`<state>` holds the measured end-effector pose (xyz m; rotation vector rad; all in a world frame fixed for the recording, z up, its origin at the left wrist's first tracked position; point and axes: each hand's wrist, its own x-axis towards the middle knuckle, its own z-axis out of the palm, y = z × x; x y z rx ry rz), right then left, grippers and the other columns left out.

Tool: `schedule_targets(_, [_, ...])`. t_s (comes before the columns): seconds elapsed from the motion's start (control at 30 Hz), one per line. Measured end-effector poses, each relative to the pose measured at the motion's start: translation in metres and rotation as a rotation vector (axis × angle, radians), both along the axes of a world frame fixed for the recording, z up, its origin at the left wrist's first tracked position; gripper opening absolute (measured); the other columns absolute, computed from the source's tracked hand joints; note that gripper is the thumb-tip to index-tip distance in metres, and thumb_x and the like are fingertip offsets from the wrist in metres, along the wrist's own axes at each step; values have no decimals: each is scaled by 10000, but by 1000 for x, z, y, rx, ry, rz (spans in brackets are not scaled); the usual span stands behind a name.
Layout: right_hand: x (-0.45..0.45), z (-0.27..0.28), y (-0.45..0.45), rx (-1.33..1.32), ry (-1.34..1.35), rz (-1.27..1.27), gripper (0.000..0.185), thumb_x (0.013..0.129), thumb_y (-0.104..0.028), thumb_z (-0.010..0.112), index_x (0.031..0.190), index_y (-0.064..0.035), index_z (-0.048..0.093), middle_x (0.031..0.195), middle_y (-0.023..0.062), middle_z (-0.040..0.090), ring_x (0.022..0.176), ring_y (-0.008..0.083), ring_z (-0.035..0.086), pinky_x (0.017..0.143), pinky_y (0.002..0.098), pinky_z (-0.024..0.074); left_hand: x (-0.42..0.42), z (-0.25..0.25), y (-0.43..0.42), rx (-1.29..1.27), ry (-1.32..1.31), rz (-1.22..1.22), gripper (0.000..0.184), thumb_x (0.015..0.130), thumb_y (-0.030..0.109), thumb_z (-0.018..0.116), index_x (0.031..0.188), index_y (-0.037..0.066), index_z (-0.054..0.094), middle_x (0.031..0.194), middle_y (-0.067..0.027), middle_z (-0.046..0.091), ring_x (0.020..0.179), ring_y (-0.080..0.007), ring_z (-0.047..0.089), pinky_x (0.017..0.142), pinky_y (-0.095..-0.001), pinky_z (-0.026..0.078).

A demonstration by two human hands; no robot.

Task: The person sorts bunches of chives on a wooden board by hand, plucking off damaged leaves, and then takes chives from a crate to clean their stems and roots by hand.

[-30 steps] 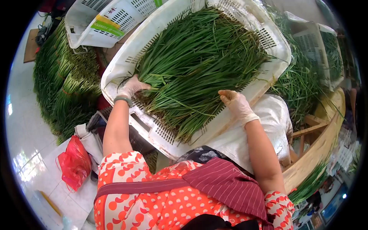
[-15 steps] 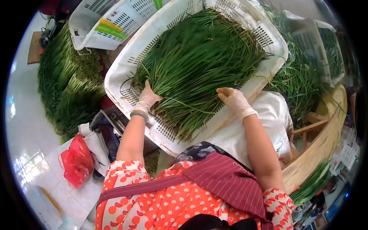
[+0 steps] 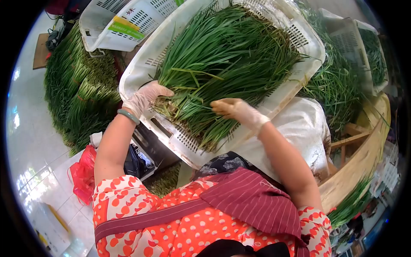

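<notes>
Sack (image 3: 297, 130) (wht) nr R hand (image 3: 240, 112)

Leafy stalks (image 3: 227, 60) lie in a crate (image 3: 139, 70), bundles (image 3: 81, 94) left of it (another crate (image 3: 143, 21) behind), loose leaves (image 3: 338, 81) right.

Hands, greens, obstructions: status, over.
Pale-gloved left hand at ends of long green leafy stalks; pale-gloved right hand over them. Stalks inside white slotted plastic crate. Nothing visibly blocking.

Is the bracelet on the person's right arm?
No, the green bracelet circles the left wrist, behind the left hand, and none shows by the right hand.
</notes>
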<state>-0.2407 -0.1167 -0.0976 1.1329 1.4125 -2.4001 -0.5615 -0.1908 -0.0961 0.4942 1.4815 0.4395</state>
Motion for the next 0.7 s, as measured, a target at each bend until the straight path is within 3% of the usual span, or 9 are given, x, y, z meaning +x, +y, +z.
schedule_targets(0.13, [-46, -14, -42, -430, 62, -236, 1046, 701, -645, 657, 1395, 22, 246, 1305, 243, 422, 1182, 310, 463, 967, 417, 406, 56, 33, -9, -87, -296, 243, 372, 766, 63, 664, 1117, -1, 559, 949, -99, 644, 778, -192, 643, 662, -322, 556])
schedule_targets(0.2, [-50, -23, -51, -499, 112, -301, 1047, 694, -622, 681, 1393, 18, 236, 1301, 221, 429, 1182, 296, 460, 963, 409, 409, 96, 31, -19, -115, -233, 253, 303, 741, 94, 695, 1003, -22, 598, 867, -126, 660, 674, -204, 647, 618, -333, 555])
schedule_targets(0.23, [-52, -24, -54, -562, 158, -372, 1049, 688, -598, 706, 1392, 13, 225, 1296, 200, 437, 1183, 281, 457, 958, 401, 411, 122, 26, -26, 50, -318, 291, 245, 714, 32, 696, 933, -23, 603, 847, -102, 649, 745, -195, 637, 697, -303, 538])
schedule_targets(0.27, [-46, -2, -47, -638, 141, -346, 992, 685, -502, 762, 1378, -16, 245, 1285, 152, 460, 1174, 242, 452, 956, 386, 405, 151, 46, -26, 137, -130, 299, 438, 674, -4, 701, 1073, -25, 522, 905, -97, 625, 870, -209, 615, 787, -304, 505])
schedule_targets(0.33, [-40, -26, -58, -563, 204, -553, 818, 686, -330, 809, 1322, -59, 372, 1229, 84, 521, 1145, 204, 472, 953, 360, 400, 185, -10, -50, 320, 9, 256, 959, 626, 68, 726, 1359, -13, 113, 1146, -159, 536, 1046, -268, 553, 894, -340, 448])
schedule_targets(0.43, [-25, -20, -49, -634, 175, -565, 700, 713, -215, 795, 1285, -62, 423, 1212, 66, 542, 1118, 203, 500, 938, 355, 417, 199, 2, -39, 118, 401, -53, 1187, 579, 218, 744, 1397, -65, -68, 1254, -252, 449, 1156, -366, 471, 958, -333, 410])
schedule_targets(0.57, [-25, -11, -43, -551, 88, -600, 526, 737, -109, 755, 1189, -24, 501, 1081, 90, 612, 970, 208, 588, 847, 344, 484, 195, -15, -45, 157, 276, -35, 1198, 600, 221, 749, 1402, -62, -94, 1289, -249, 418, 1191, -326, 446, 977, -305, 387])
schedule_targets(0.63, [-26, -3, -40, -498, 29, -626, 419, 745, -96, 739, 1112, -11, 557, 974, 98, 645, 836, 197, 631, 732, 324, 534, 186, 20, -43, 164, -4, 194, 927, 697, 114, 736, 1414, -43, 169, 1251, -136, 448, 1109, -234, 481, 938, -310, 413])
schedule_targets(0.7, [-22, -3, -39, -522, 54, -629, 360, 754, -109, 730, 1065, -8, 579, 913, 96, 653, 763, 192, 638, 666, 319, 545, 156, 47, -35, 72, -250, 136, 983, 754, 189, 721, 1439, -31, 51, 1350, -155, 373, 1112, -225, 471, 942, -306, 404])
